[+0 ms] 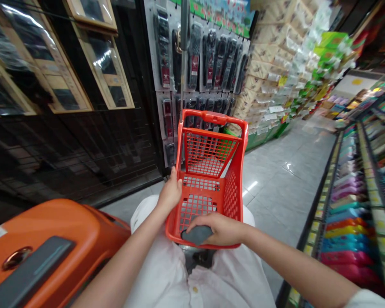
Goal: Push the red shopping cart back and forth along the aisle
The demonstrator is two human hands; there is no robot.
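Note:
A small red plastic shopping cart (232, 192) with mesh walls stands in front of me, its handle at the far end. My left hand (170, 191) grips the cart's left side edge, with the fingers partly hidden behind it. At the near end, my right hand (216, 227) holds a dark grey cloth (197, 235) against the rim and inner floor of the basket. Most of the right fingers are bent over the cloth or hidden by it.
An orange machine (60, 214) with a dark grey panel is close on my left. Packaged belts (194, 55) hang on a rack behind the cart, beside stacked packs (266, 64). Shelves of colourful folded goods (349, 226) line the right, along a shiny tiled floor (282, 167).

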